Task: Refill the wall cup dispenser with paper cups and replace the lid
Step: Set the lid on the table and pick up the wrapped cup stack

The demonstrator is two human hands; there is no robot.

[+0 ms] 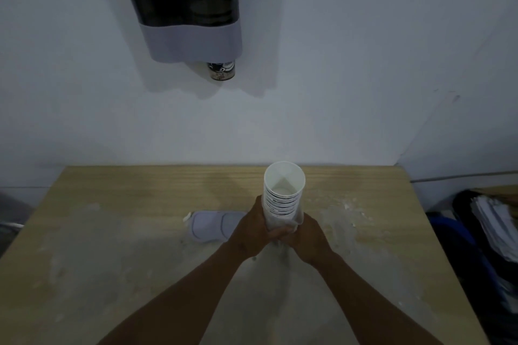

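Note:
A stack of white paper cups [283, 196], mouths up and partly sleeved in clear plastic, stands upright above the table. My left hand [256, 228] and my right hand [307, 235] both grip its lower end, fingers wrapped around it. The wall cup dispenser [186, 8], a dark tube with a grey bottom collar, hangs on the wall above left; a printed cup [221, 71] pokes out of its underside. Its top is out of view. The grey lid [213, 225] lies flat on the table just left of my left hand.
The wooden table [112, 232] is dusty and butts against the white wall. White crumbs are scattered on it right of my hands. Past the table's right edge lie a pile of papers [496, 227] and dark and blue things.

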